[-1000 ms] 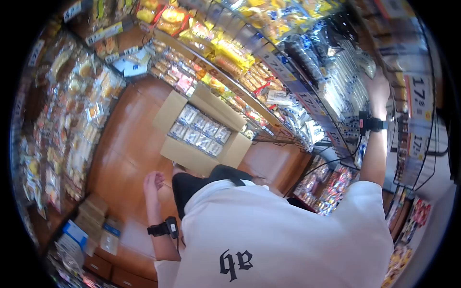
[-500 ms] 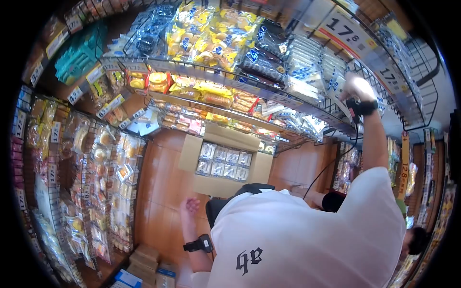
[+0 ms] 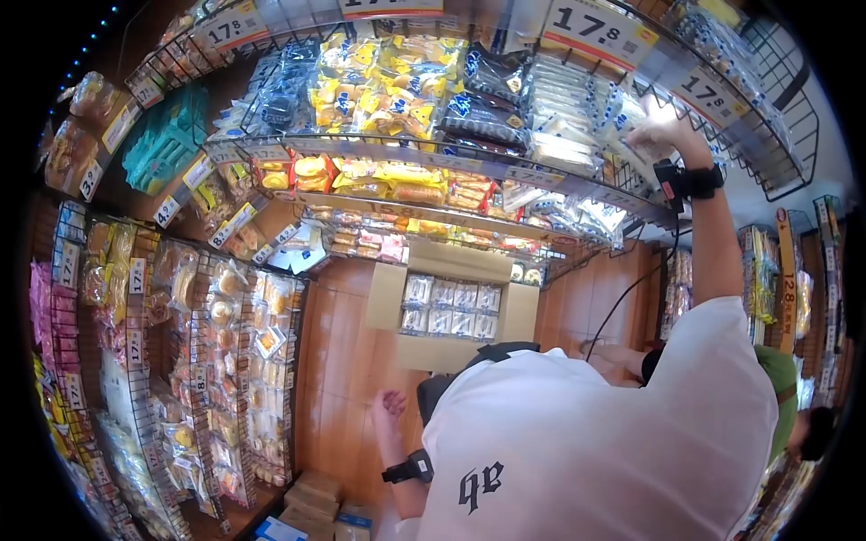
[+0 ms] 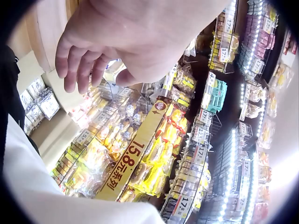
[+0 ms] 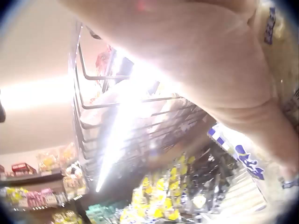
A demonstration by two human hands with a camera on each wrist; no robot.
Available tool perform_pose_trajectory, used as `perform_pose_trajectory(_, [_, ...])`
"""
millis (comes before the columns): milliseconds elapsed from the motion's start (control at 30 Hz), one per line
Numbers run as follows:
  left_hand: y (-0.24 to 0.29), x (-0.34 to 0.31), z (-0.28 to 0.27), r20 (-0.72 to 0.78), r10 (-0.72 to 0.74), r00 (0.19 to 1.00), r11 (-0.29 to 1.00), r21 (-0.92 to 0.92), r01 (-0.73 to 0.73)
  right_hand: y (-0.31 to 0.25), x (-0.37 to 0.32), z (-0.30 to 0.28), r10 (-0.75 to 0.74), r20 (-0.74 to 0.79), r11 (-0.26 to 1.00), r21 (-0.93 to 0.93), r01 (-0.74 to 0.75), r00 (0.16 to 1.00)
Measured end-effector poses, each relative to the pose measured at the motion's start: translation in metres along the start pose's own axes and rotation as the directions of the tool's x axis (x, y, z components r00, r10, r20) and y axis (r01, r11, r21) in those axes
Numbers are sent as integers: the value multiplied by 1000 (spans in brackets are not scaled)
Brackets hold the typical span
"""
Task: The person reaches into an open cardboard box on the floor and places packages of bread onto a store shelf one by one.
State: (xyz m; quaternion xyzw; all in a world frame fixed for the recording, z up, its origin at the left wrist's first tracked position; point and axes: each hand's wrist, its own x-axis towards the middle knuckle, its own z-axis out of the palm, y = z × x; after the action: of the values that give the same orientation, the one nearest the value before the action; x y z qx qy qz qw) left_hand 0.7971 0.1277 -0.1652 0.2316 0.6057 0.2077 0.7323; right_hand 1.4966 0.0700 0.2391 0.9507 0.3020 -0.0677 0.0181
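Note:
My right hand (image 3: 657, 126) is raised to the top wire shelf (image 3: 541, 171), at a row of pale packets (image 3: 564, 122). In the right wrist view its thumb (image 5: 261, 130) lies across a clear packet with blue print (image 5: 247, 161), pinching it against the hand. My left hand (image 3: 390, 403) hangs low beside my hip above the wooden floor, with its fingers (image 4: 79, 60) loosely curled and nothing in them. An open cardboard box (image 3: 386, 293) with rows of silvery packets (image 3: 449, 307) stands on the floor below the shelves.
Wire racks of bagged snacks (image 3: 225, 352) line the left side. Yellow packs (image 3: 388, 86) and price signs (image 3: 591, 25) fill the shelves ahead. Small cartons (image 3: 316, 505) lie on the floor at the bottom. Another person in green (image 3: 778, 379) crouches at the right.
The head view has tilted up, so more of the upper shelves shows. My right hand stays at the top shelf and my left hand still hangs at my side.

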Motion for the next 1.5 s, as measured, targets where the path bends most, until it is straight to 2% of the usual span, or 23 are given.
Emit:
perform_pose_trajectory(133, [0,-2,10,2,39,999,999,26,-39,29,22,13,78,66,986,-155,-67,995])
perform_pose_trajectory(167, [0,-1,11,-9,54,998,998,32,-54,20,5,16,-13,-91,985,-172,-3,996])
perform_pose_trajectory(233, [0,-1,13,-16,72,997,997,40,-72,11,-3,17,-185,-35,969,-171,176,982])
perform_pose_trajectory(267, [-1,-2,14,-12,75,997,996,41,-75,48,22,52,-599,-219,787,-335,518,770])
perform_pose_trajectory(300, [-2,-4,15,-8,79,997,996,43,-79,53,36,63,-603,-221,787,-325,524,767])
perform_pose_trajectory(333, [-2,-5,15,1,78,997,995,58,-78,49,44,71,-493,-167,837,-358,413,854])
perform_pose_trajectory(367, [-2,-7,13,8,77,997,994,71,-77,37,52,76,-370,-116,868,-395,299,922])
perform_pose_trajectory(400, [-1,-7,14,16,79,997,994,80,-80,18,59,68,-111,56,964,-238,121,992])
perform_pose_trajectory(500, [-1,-16,13,-19,88,996,994,73,-87,16,82,77,-229,-81,968,-122,219,970])
perform_pose_trajectory(533, [-2,-19,13,-24,85,996,994,69,-83,19,87,80,-177,-35,984,-4,177,984])
perform_pose_trajectory(667, [-5,-25,14,-23,91,996,993,84,-88,35,102,100,-184,-139,976,91,197,973])
perform_pose_trajectory(767, [1,-39,24,-5,102,995,991,92,-101,-8,58,59,-15,120,980,-195,39,993])
perform_pose_trajectory(800, [4,-42,29,1,106,994,990,88,-106,2,54,75,-155,-156,950,-294,104,975])
perform_pose_trajectory(833, [2,-41,28,-10,113,994,990,83,-112,12,50,91,-280,-417,908,-408,97,864])
perform_pose_trajectory(900, [-4,-37,27,-22,130,991,989,70,-129,18,48,104,-370,-568,895,-432,116,735])
perform_pose_trajectory(933, [-6,-35,28,-19,120,993,991,61,-119,20,43,115,-329,-487,910,-392,134,809])
perform_pose_trajectory(967, [-5,-39,29,-17,108,994,993,54,-107,17,53,113,-104,-253,981,-183,58,962])
perform_pose_trajectory(1033, [-5,-39,27,-5,96,995,994,61,-95,-5,18,81,-100,-107,978,-191,78,989])
perform_pose_trajectory(1133, [-10,-32,24,6,96,995,992,76,-96,7,37,67,-51,67,994,-90,56,996])
perform_pose_trajectory(1233, [-5,-35,25,-12,98,995,990,100,-96,12,26,60,-127,-190,991,-75,114,974])
perform_pose_trajectory(1267, [-3,-35,25,-15,102,995,989,108,-100,16,28,62,-236,-212,971,-89,221,949])
perform_pose_trajectory(1400, [-5,-29,22,-2,103,995,990,100,-102,21,28,72,-379,5,924,-50,379,925])
perform_pose_trajectory(1500, [-7,-24,18,50,94,994,985,140,-101,9,24,58,-337,-53,942,-2,337,940])
